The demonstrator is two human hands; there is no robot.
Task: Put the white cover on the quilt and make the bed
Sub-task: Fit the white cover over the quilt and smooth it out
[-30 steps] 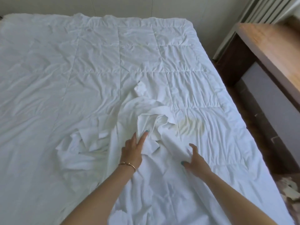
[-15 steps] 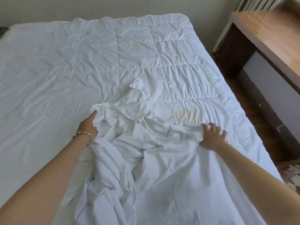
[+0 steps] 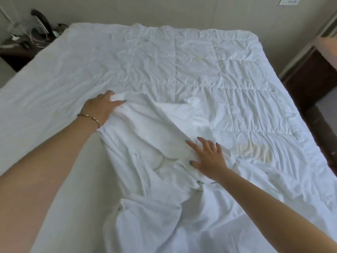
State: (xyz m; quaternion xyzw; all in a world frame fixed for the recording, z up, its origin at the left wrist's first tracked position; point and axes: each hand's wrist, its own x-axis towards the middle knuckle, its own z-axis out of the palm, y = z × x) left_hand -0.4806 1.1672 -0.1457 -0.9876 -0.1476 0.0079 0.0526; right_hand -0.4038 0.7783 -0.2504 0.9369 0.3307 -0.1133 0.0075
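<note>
A white stitched quilt (image 3: 191, 57) lies spread flat over the whole bed, with a yellowish stain near its right side. On top of it, in the near middle, the white cover (image 3: 151, 139) lies bunched and creased, running from the bed's centre down to the near edge. My left hand (image 3: 99, 109), a thin bracelet on the wrist, grips the cover's upper left edge. Fingers spread, my right hand (image 3: 207, 156) rests flat on the cover's right part and holds nothing.
A dark bedside table (image 3: 20, 46) with cables and small items stands at the far left corner. A dark wooden cabinet (image 3: 313, 73) stands along the bed's right side, with a strip of floor between. The wall runs behind the bed's far edge.
My left hand has pulled the cover's edge out to the left and further up the bed. My right hand let go of the cover's right edge and moved inward, now flat on it.
</note>
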